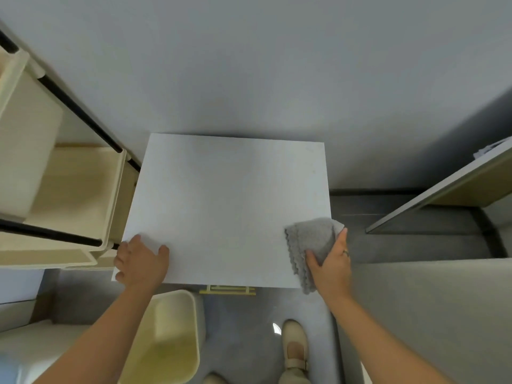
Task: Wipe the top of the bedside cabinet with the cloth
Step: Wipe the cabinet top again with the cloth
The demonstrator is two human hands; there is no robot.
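Note:
The bedside cabinet's white top fills the middle of the view, seen from above, and it is bare. My right hand presses a folded grey cloth onto the top's near right corner; part of the cloth hangs over the right and front edges. My left hand lies flat on the near left corner, fingers spread, holding nothing.
A cream cart with open trays and black rails stands tight against the cabinet's left side. A cream bin sits on the floor in front at the left. A grey wall runs behind; a desk edge lies to the right. My shoe is below.

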